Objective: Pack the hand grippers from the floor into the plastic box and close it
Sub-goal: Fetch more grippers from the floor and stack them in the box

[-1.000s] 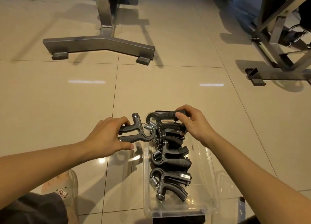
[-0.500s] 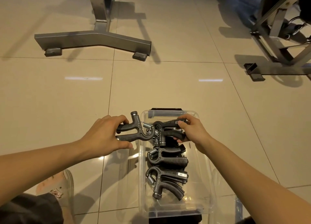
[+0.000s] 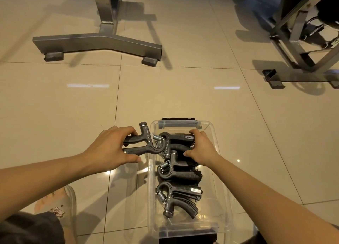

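Packing is in progress; the lid is not yet on. The clear plastic box [image 3: 180, 123] stands open on the tiled floor [image 3: 183, 97].

The left hand [image 3: 110, 148] is closed round the handles of the outer hand gripper [image 3: 147, 140], holding it just outside the box's left rim, its spring end touching or nearly touching the far hand gripper [image 3: 176, 147]. The right hand [image 3: 203, 148] is inside the box, fingers and thumb curled round the far hand gripper's handles. The middle hand gripper [image 3: 180, 176] and near hand gripper [image 3: 178, 192] lie packed below it.

Risks, as judged:
- the exposed springs may snag one another as the outer piece enters, dragging the settled ones out of line
- the far end looks crowded, so a piece left riding high would keep the lid from seating
- pressure on the thin left wall could tip or slide the box on the glossy tile.
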Demonstrator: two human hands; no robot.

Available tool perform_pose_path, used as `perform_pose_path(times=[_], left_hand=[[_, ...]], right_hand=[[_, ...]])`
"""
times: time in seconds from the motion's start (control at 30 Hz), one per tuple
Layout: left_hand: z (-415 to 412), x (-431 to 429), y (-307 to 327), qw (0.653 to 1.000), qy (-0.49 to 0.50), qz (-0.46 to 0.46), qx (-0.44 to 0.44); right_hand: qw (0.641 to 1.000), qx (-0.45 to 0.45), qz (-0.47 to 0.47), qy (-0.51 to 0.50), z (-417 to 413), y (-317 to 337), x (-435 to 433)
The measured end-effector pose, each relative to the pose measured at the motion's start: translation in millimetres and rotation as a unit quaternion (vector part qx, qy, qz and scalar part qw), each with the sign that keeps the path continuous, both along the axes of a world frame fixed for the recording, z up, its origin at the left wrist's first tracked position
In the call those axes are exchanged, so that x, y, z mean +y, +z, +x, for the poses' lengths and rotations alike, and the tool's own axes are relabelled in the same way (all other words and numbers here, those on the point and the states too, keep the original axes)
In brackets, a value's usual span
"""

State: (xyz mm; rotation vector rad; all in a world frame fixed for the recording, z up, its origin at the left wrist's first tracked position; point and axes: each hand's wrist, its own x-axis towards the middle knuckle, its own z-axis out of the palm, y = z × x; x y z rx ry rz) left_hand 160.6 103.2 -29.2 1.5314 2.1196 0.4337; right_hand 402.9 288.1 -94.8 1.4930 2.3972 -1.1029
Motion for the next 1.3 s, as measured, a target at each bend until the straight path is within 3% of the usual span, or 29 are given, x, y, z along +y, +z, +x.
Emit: perform_pose_path(times=[0.13, 0.53, 0.7, 0.77, 0.83, 0.9, 0.93, 1.03, 1.13, 1.23, 1.3], left_hand=[[0, -3, -1, 1.0, -0.001, 0.002, -0.001], [2, -8, -1, 1.0, 0.006, 0.006, -0.008], [10, -7, 6, 1.0, 0.014, 0.016, -0.016], [14, -3, 13, 0.998, 0.034, 0.038, -0.022], [18, 2, 23, 0.994, 0.069, 0.071, -0.035], [23, 8, 34, 0.988, 0.101, 0.108, -0.05], [26, 10, 40, 0.985, 0.111, 0.122, -0.055], [41, 9, 52, 0.979, 0.124, 0.141, -0.073], [58, 2, 58, 0.976, 0.108, 0.118, -0.149], [57, 0, 67, 0.979, 0.086, 0.101, -0.156], [48, 2, 79, 0.976, 0.11, 0.144, -0.124]], right_hand=[[0.998, -0.02, 0.061, 0.027, 6, -3, 0], [0.997, -0.042, 0.071, -0.002, 4, -13, -1], [0.988, -0.083, 0.118, 0.05, -2, 13, -3], [0.993, -0.009, 0.113, 0.041, -14, 42, -9], [0.989, 0.144, -0.01, -0.035, -29, 79, -22], [0.946, 0.264, -0.153, -0.11, -38, 113, -38], [0.929, 0.296, -0.177, -0.133, -40, 124, -44], [0.897, 0.356, -0.172, -0.196, -37, 136, -53], [0.88, 0.378, -0.153, -0.243, -31, 140, -53], [0.904, 0.358, -0.098, -0.212, -20, 144, -47], [0.929, 0.335, -0.021, -0.157, -11, 151, -39]])
